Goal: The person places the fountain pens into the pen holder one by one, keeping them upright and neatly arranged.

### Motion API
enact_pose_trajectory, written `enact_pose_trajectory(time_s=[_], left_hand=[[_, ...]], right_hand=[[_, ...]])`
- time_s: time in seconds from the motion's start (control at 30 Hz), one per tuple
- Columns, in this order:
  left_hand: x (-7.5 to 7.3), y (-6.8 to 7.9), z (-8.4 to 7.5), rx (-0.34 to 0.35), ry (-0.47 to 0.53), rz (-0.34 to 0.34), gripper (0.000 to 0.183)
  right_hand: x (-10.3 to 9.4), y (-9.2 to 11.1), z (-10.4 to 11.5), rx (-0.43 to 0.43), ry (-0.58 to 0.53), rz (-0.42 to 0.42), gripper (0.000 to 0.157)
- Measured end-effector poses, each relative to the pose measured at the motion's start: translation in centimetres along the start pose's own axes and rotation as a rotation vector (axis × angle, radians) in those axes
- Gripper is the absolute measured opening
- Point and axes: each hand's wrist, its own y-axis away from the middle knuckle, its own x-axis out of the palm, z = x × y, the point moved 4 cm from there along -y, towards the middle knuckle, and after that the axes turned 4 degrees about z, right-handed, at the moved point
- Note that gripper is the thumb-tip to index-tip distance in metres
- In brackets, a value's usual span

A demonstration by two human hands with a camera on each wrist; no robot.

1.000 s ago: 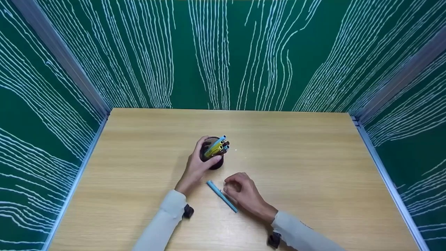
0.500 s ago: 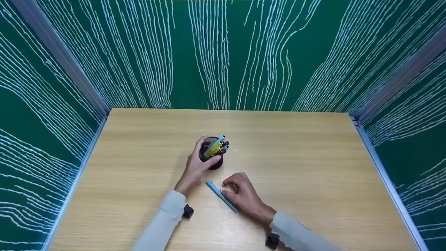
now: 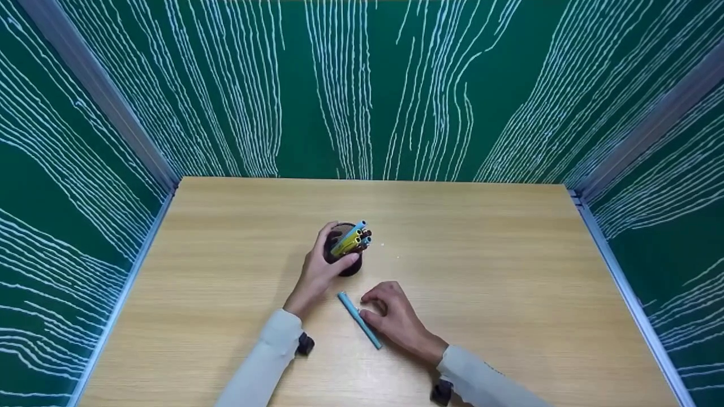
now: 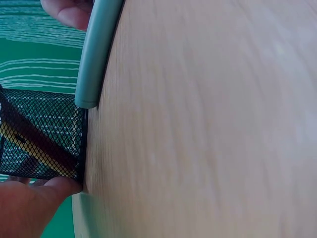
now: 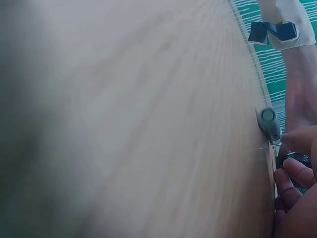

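Observation:
My left hand (image 3: 314, 277) grips a black mesh pen holder (image 3: 350, 268) from its left side, thumb in front. Several yellow, blue and dark pens (image 3: 349, 242) lean rightward inside it. On the table in front of the holder lies a teal pen (image 3: 360, 321), slanting from upper left to lower right. My right hand (image 3: 399, 316) rests just right of this pen, fingers bent, index finger and thumb apart. The thumb tip appears to touch the pen's side. In the left wrist view the teal pen (image 4: 94, 59) looms close, before the mesh holder (image 4: 49, 129).
A light wooden table (image 3: 481, 243) spreads beneath both hands. Green walls with white wavy lines (image 3: 339, 85) enclose it at the back and sides, with metal strips (image 3: 622, 288) along the side edges. Tiny white specks (image 3: 382, 244) lie right of the holder.
My right hand has shifted slightly left to the teal pen, which has turned a little, its far end rightward and its near end leftward. The left hand and holder stay in place.

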Motion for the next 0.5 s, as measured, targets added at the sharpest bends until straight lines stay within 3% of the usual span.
enact_pose_trajectory(time_s=[0.5], left_hand=[[0.02,0.03,0.04,-0.005,0.001,-0.001,0.09]], right_hand=[[0.06,0.18,0.24,0.006,0.027,0.033,0.018]])
